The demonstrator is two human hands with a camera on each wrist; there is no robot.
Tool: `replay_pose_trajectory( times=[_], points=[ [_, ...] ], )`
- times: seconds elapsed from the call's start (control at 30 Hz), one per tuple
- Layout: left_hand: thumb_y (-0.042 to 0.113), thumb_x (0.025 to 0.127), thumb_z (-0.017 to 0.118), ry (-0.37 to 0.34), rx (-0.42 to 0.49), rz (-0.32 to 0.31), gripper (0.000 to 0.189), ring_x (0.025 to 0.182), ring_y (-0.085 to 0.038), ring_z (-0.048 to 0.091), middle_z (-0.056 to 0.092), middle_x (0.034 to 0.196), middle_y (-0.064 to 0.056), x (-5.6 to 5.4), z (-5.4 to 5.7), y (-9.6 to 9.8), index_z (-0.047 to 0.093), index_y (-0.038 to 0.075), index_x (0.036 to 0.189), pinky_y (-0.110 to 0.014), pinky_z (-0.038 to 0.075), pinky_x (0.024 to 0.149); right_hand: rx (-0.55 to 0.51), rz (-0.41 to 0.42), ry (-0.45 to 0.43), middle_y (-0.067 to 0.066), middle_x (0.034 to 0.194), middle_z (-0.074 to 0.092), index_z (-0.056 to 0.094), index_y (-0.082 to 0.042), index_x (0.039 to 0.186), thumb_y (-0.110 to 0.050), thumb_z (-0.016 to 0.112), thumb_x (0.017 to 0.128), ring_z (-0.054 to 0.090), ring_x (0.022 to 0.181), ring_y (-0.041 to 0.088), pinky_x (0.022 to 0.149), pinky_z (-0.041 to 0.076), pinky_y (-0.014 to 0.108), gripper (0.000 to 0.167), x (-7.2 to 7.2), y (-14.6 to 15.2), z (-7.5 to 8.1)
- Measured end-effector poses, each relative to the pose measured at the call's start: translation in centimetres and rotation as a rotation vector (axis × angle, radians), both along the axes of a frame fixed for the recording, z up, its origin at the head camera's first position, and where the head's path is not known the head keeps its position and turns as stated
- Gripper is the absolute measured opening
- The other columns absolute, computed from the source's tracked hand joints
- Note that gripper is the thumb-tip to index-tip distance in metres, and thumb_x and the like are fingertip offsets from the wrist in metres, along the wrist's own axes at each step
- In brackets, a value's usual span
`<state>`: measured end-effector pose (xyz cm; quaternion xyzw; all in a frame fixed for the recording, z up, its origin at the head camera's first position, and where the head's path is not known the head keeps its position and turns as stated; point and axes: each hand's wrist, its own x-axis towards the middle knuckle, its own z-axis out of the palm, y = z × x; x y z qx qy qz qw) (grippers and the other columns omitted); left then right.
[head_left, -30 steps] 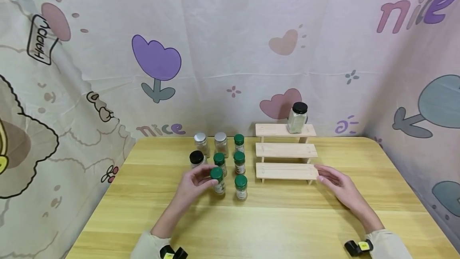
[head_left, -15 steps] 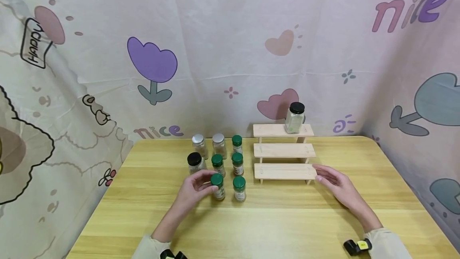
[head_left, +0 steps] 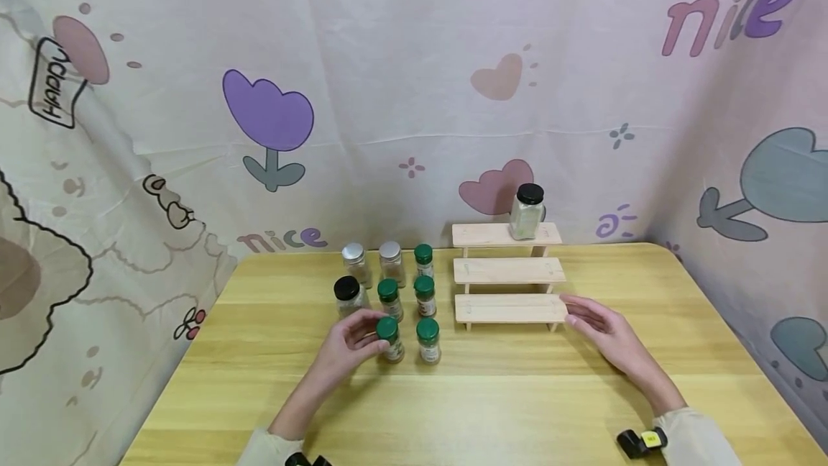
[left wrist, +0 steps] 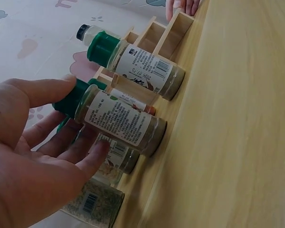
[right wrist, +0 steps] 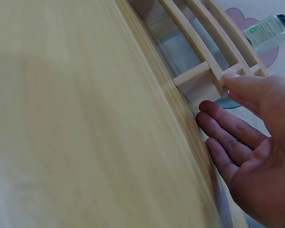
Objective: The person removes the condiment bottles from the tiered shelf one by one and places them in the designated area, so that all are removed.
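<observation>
My left hand [head_left: 349, 344] holds a green-capped spice jar [head_left: 392, 349], its thumb on the cap. In the left wrist view this held jar [left wrist: 118, 116] shows a white printed label, and the fingers lie around its far side. Another green-capped spice jar [head_left: 428, 342] stands upright just to its right. My right hand [head_left: 604, 329] is at the right end of a three-step wooden rack [head_left: 511, 305]. In the right wrist view the thumb touches the end of the front step, while the other fingers of the hand [right wrist: 256, 147] extend loosely below.
Behind the held jar stand more green-capped jars [head_left: 425, 297], two silver-capped jars [head_left: 392, 265] and a black-capped jar [head_left: 350, 297]. On the rack's top step stands another black-capped jar [head_left: 527, 213]. A patterned cloth [head_left: 362, 92] hangs behind the wooden table [head_left: 453, 416].
The left hand has brought its spice jar toward the near side of the table, about level with the neighbouring green-capped jar. The right hand stays at the rack. The head view has shifted slightly.
</observation>
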<state>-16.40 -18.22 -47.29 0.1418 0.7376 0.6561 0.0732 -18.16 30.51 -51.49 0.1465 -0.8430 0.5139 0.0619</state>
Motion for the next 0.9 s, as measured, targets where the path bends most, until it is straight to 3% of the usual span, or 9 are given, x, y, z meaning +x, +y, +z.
replay_pose_trajectory(
  times=[0.17, 0.43, 0.73, 0.9],
  points=[
    [-0.001, 0.087, 0.079, 0.055, -0.030, -0.010, 0.050, 0.122, -0.023, 0.062, 0.061, 0.133, -0.024, 0.4, 0.5, -0.7, 0.059, -0.004, 0.133, -0.028, 0.051, 0.104, -0.006, 0.018, -0.001, 0.023, 0.130, 0.066, 0.058, 0.001, 0.141, -0.013, 0.062, 0.104, 0.060, 0.114, -0.005, 0.096, 0.047, 0.009, 0.040, -0.4, -0.5, 0.1],
    [0.003, 0.090, 0.078, 0.189, -0.059, -0.011, 0.048, 0.130, -0.035, 0.057, 0.062, 0.136, -0.018, 0.4, 3.4, -0.3, 0.060, 0.001, 0.134, -0.041, 0.046, 0.110, -0.011, 0.014, 0.013, 0.024, 0.130, 0.066, 0.057, 0.001, 0.141, -0.012, 0.062, 0.104, 0.061, 0.114, -0.004, 0.096, 0.046, 0.009, 0.040, -0.3, -0.4, 0.4],
    [0.002, 0.093, 0.075, 0.295, -0.016, -0.024, 0.041, 0.128, -0.033, 0.059, 0.064, 0.135, -0.014, 0.5, 6.7, 3.1, 0.062, 0.003, 0.132, -0.048, 0.045, 0.111, 0.002, -0.002, 0.015, 0.023, 0.130, 0.066, 0.057, 0.002, 0.141, -0.013, 0.062, 0.104, 0.060, 0.113, -0.006, 0.095, 0.046, 0.008, 0.040, -0.1, 0.0, 0.3],
    [0.001, 0.093, 0.074, 0.317, 0.008, -0.032, 0.041, 0.127, -0.029, 0.060, 0.064, 0.133, -0.012, 0.1, 7.8, 5.3, 0.063, 0.004, 0.132, -0.042, 0.046, 0.111, 0.011, -0.007, 0.002, 0.023, 0.130, 0.066, 0.057, 0.001, 0.142, -0.014, 0.062, 0.104, 0.060, 0.113, -0.006, 0.096, 0.045, 0.008, 0.041, 0.1, 0.1, 0.0]
  ],
)
